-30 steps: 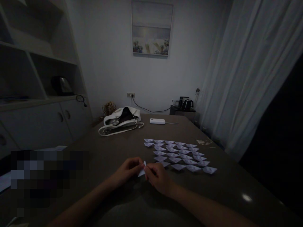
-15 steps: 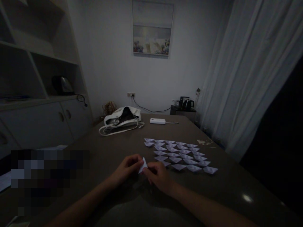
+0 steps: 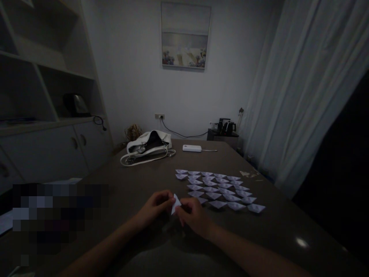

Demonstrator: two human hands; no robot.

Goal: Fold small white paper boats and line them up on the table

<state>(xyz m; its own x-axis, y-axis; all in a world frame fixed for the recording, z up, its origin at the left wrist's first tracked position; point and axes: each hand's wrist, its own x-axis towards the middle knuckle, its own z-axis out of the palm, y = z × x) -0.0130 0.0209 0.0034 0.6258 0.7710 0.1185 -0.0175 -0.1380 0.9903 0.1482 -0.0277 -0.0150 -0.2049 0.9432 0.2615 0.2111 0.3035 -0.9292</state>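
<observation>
Both hands pinch a small folded piece of pale paper [image 3: 175, 203] just above the dark table [image 3: 138, 184]. My left hand [image 3: 154, 209] grips its left side with curled fingers. My right hand [image 3: 193, 218] holds the right side, fingers closed. Just beyond the hands, several small folded paper boats [image 3: 219, 190] lie in neat rows on the table, reaching toward the right.
A white handbag [image 3: 148, 148] lies open at the far side of the table, with a white power bank [image 3: 191, 148] and its cable beside it. Shelving and cabinets [image 3: 52, 146] stand at left, a curtain [image 3: 302, 96] at right. Some paper scraps [image 3: 248, 174] lie near the right edge.
The folded paper has turned slightly between my fingers, its point now standing more upright. Both hands stay in about the same place.
</observation>
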